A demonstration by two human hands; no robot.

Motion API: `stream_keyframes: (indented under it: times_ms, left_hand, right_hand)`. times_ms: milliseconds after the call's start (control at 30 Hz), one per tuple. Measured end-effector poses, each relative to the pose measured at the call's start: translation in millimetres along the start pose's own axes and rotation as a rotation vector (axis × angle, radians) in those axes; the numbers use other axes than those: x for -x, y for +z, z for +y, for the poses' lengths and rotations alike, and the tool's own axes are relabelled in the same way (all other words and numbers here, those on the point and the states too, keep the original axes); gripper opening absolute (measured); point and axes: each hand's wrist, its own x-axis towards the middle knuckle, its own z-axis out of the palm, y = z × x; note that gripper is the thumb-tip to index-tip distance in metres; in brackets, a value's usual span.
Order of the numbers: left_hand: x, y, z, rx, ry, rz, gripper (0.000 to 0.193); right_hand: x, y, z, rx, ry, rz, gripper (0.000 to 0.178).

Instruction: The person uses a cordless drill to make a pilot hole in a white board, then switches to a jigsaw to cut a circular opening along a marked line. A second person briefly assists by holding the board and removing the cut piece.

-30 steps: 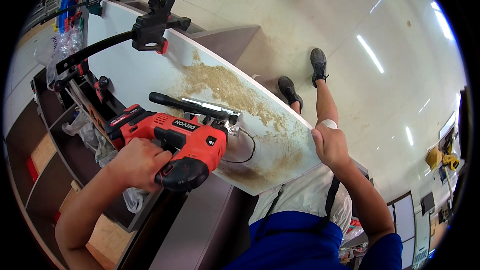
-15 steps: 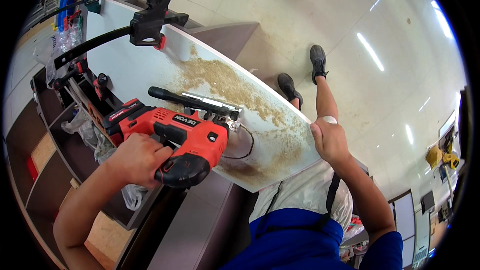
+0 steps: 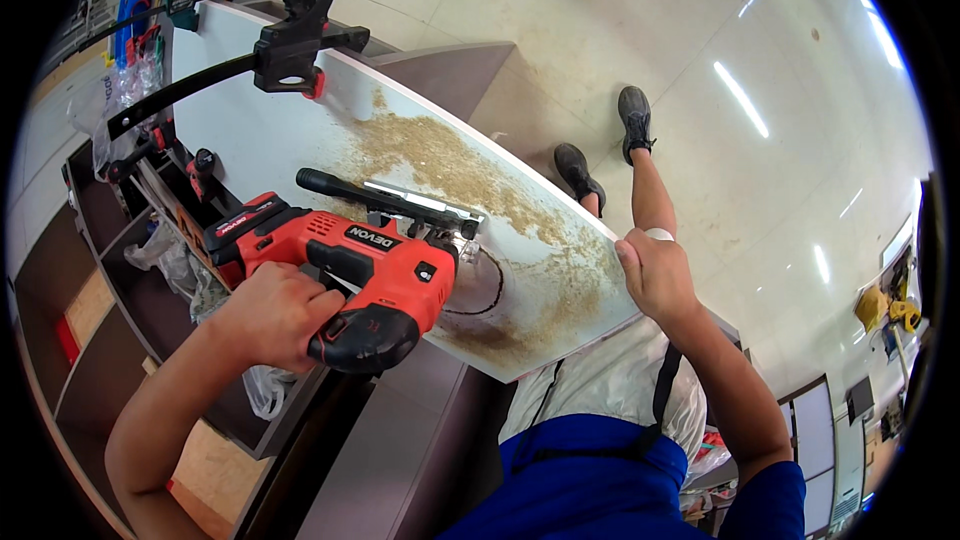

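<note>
My left hand [image 3: 275, 315] is closed round the handle of a red and black cordless jigsaw [image 3: 385, 265]. The jigsaw's flat black and metal base faces the white board [image 3: 270, 110], beside a dark curved cut line [image 3: 495, 290] in its surface. Its blade is hidden from view. At the board's right corner, my right hand [image 3: 655, 275] grips the edge, thumb on top and the other fingers mostly out of sight. Brown sawdust [image 3: 430, 155] lies across the board around the tool and along the cut.
A black bar clamp [image 3: 290, 55] holds the board's far edge, and a green clamp [image 3: 183, 5] is at its far left corner. Dark open shelving [image 3: 125, 320] stands at the left, with plastic bags [image 3: 165, 255]. My black shoes [image 3: 635, 120] are on the pale tiled floor [image 3: 780, 190].
Almost nothing differs. My right hand and the board corner sit slightly further left and up in the picture; the jigsaw stays at the same part of the board.
</note>
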Motion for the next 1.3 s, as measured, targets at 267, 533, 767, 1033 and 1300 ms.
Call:
stream_keyframes:
  times_ms: [267,533,767,1033,1300]
  left_hand:
    - [-2,-3,3,0.018,0.012,0.005,0.028]
    - [-4,-1,4,0.013,0.022,0.011,0.027]
    - [-6,-3,4,-0.008,0.035,0.015,0.029]
    - [-7,-3,6,-0.014,0.029,-0.012,0.03]
    - [-11,-8,11,-0.012,0.042,-0.026,0.025]
  right_hand:
    - [49,7,27,-0.934,0.385,0.122,0.02]
    - [84,57,30,-1.133,0.485,0.28,0.032]
    - [86,56,33,-1.078,0.5,0.246,0.037]
    - [84,57,30,-1.122,0.488,0.27,0.042]
    - [81,54,24,-1.176,0.506,0.286,0.043]
